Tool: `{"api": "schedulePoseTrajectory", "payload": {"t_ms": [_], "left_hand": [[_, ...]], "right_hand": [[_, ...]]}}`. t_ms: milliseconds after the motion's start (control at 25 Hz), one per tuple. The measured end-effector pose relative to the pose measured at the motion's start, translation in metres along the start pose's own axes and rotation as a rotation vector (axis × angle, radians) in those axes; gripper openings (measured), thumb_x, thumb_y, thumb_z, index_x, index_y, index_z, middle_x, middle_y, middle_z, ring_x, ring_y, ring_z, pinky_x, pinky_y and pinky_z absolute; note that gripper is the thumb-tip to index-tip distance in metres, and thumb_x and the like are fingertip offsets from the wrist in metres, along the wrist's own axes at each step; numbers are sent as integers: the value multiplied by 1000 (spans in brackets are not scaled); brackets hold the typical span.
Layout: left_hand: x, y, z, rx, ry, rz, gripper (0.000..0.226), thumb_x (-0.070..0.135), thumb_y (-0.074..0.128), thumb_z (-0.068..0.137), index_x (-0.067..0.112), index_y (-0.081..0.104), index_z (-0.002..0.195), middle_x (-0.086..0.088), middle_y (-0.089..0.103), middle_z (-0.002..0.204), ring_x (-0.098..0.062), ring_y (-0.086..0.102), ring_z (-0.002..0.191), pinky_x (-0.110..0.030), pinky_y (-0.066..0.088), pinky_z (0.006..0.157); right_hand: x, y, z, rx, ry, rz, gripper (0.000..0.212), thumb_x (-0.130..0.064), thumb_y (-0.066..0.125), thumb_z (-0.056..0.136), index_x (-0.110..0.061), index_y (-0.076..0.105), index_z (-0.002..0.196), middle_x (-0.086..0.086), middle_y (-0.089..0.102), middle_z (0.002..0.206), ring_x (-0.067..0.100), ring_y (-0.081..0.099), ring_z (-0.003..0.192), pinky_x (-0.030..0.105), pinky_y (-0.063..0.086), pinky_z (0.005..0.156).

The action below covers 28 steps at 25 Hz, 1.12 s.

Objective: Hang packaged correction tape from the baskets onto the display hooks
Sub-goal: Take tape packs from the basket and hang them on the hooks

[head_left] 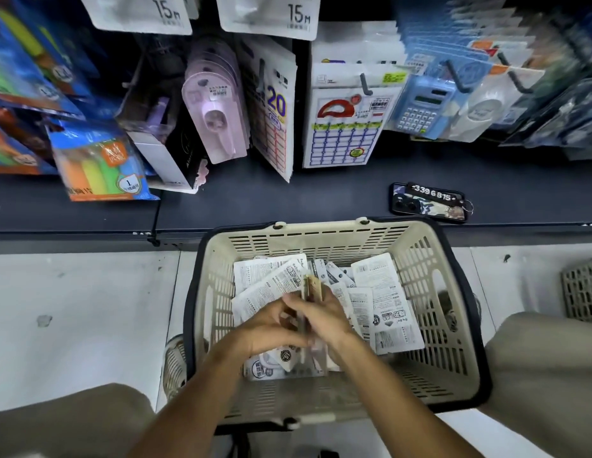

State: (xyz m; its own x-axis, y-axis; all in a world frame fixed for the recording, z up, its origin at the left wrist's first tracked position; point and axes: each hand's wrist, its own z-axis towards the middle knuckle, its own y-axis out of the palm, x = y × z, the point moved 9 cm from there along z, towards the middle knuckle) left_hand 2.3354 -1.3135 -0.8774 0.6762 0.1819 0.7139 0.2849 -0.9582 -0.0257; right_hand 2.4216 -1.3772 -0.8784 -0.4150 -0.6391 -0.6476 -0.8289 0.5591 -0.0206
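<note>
A beige plastic basket (430, 259) with a dark rim sits on the floor below me, holding several white correction tape packs (387, 305) lying loose. Over its middle, my left hand (271, 328) and my right hand (324, 319) press together around a thin upright stack of packs (310, 289), held edge-on between them. Another pack (271, 368) lies under my wrists. Above, display hooks (365, 82) carry hanging stationery, and white 15m packs (271, 14) hang along the top edge.
A dark shelf ledge (288, 200) runs between the basket and the display; a phone with a number tag (430, 203) lies on it. Highlighter packs (99, 160), pink tape dispensers (215, 114), label sheets and a blue calculator (423, 107) hang above. A second basket (582, 289) shows at the right, and my knees flank the basket.
</note>
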Motion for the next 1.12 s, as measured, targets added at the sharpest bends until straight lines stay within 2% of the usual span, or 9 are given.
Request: {"api": "schedulePoseTrajectory", "payload": {"t_ms": [120, 240, 360, 480, 680, 840, 1000, 1040, 1120], "left_hand": [[-6, 6, -2, -93, -38, -162, 65, 33, 80, 74, 39, 54, 134, 8, 64, 131, -13, 64, 118, -30, 53, 98], [-8, 0, 3, 7, -58, -173, 45, 17, 72, 88, 35, 61, 128, 9, 71, 123, -14, 63, 119, -38, 50, 103], [-6, -26, 6, 264, -69, -178, 50, 29, 77, 88, 31, 56, 133, 5, 68, 123, -15, 61, 117, -43, 45, 108], [7, -18, 11, 157, -5, -274, 70, 49, 84, 72, 34, 54, 134, 7, 76, 112, -12, 67, 112, -39, 47, 105], [19, 5, 18, 21, 29, -442, 71, 39, 89, 68, 42, 54, 130, 7, 76, 114, -16, 72, 107, -35, 55, 86], [21, 20, 20, -3, 53, -502, 60, 22, 89, 72, 26, 64, 126, 0, 76, 118, -22, 72, 109, -39, 58, 89], [8, -2, 17, 199, -29, -481, 53, 8, 87, 72, 21, 67, 120, -2, 78, 110, -25, 75, 98, -44, 61, 86], [3, -17, 15, 293, -52, -442, 50, 7, 87, 73, 23, 67, 115, 1, 78, 107, -22, 75, 94, -40, 61, 80], [-6, -40, 8, 440, -85, -349, 46, 5, 86, 74, 27, 63, 107, 6, 75, 103, -14, 72, 91, -29, 57, 73]], "right_hand": [[5, -38, 10, 163, 15, -44, 23, -18, 80, 83, -18, 62, 96, 0, 74, 78, 5, 70, 57, 14, 49, 48], [18, -63, 13, 245, 49, -17, 13, -10, 78, 82, -7, 70, 92, 6, 74, 64, 19, 71, 52, 29, 56, 51], [25, -88, 15, 164, 89, 60, 19, -4, 76, 81, -1, 70, 98, 17, 77, 80, 32, 74, 70, 45, 62, 70], [21, -104, 15, 54, 60, 295, 27, 6, 67, 82, -1, 73, 108, 22, 76, 100, 37, 74, 84, 47, 60, 76], [11, -93, 17, 63, 6, 380, 39, 3, 68, 79, 0, 68, 118, 25, 73, 107, 41, 72, 92, 51, 59, 81], [4, -55, 9, -122, 37, 494, 42, -29, 68, 83, -6, 73, 116, 22, 74, 107, 37, 72, 89, 42, 60, 72], [15, -86, 13, 378, -36, -90, 53, -59, 41, 101, -15, 63, 123, 9, 72, 117, 30, 68, 100, 40, 54, 83], [20, -102, 8, 505, 1, -352, 52, -58, 46, 99, -14, 57, 125, 9, 66, 123, 31, 62, 104, 42, 51, 88], [40, -117, 6, 484, 69, -638, 56, -47, 67, 89, -12, 49, 128, 10, 60, 126, 32, 59, 110, 43, 50, 93]]}}
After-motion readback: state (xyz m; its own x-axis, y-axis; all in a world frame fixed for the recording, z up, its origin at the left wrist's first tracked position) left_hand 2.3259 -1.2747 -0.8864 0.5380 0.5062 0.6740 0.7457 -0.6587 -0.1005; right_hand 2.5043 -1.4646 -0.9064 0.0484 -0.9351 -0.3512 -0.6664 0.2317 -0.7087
